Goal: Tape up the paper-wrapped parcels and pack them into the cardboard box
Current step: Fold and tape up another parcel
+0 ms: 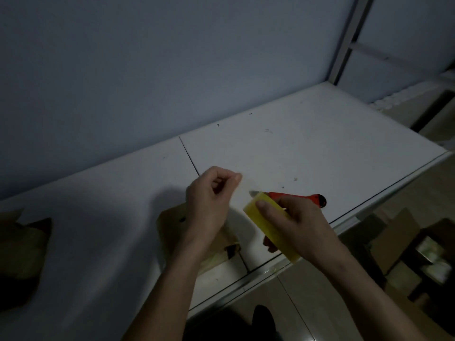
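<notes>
Hiding much of the brown parcel (172, 225), left hand (209, 200) pinching clear tape, right hand (293, 225) gripping yellow roll (268, 222).

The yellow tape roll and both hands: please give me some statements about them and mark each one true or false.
1. The right hand holds the yellow tape roll. True.
2. The left hand lies flat on the table. False: it is raised, its fingers pinching a pulled-out tape strip.
3. An orange cutter is at the right hand. True.
4. A paper-wrapped parcel lies to the right of the tape roll. False: it lies under the left forearm.
</notes>
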